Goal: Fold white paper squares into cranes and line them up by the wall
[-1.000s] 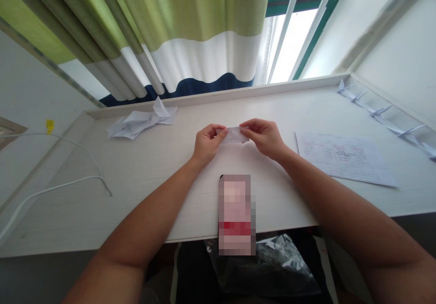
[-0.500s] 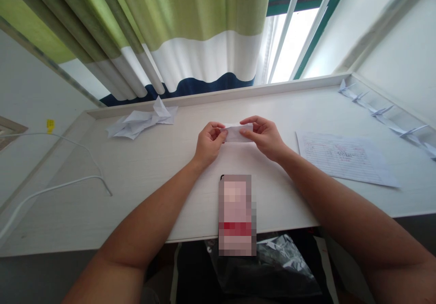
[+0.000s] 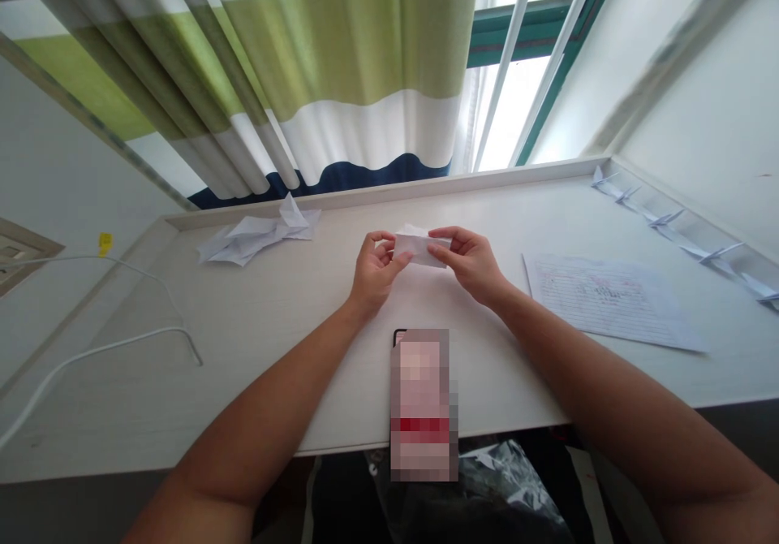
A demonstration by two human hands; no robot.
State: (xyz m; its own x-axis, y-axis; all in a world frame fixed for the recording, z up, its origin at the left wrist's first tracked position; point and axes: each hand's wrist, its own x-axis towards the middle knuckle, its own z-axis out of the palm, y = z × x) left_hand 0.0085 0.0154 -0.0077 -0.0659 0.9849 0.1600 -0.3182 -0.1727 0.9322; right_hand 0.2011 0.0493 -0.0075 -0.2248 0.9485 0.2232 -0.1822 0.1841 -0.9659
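A small piece of folded white paper (image 3: 419, 249) is held up over the middle of the desk, between my two hands. Its left end is pinched by my left hand (image 3: 376, 272), the thumb lying on the near face. My right hand (image 3: 470, 258) grips the right end, with thumb in front and index finger along the top edge. A loose flap shows behind the upper edge of the paper. Below the hands, a phone-shaped thing (image 3: 423, 398) with a pixelated face lies at the desk's front edge.
White folded papers (image 3: 256, 235) lie at the back left. Several folded paper pieces (image 3: 666, 218) line the right side, near a written sheet (image 3: 608, 296). A white cable (image 3: 122, 349) crosses the left. The desk has a raised back rim (image 3: 389, 189); dark plastic (image 3: 505, 487) lies below its front edge.
The view has tilted up a little, so everything sits lower in the picture. The paper has turned in my hands and now shows a flap at its top; both hands keep hold of it.
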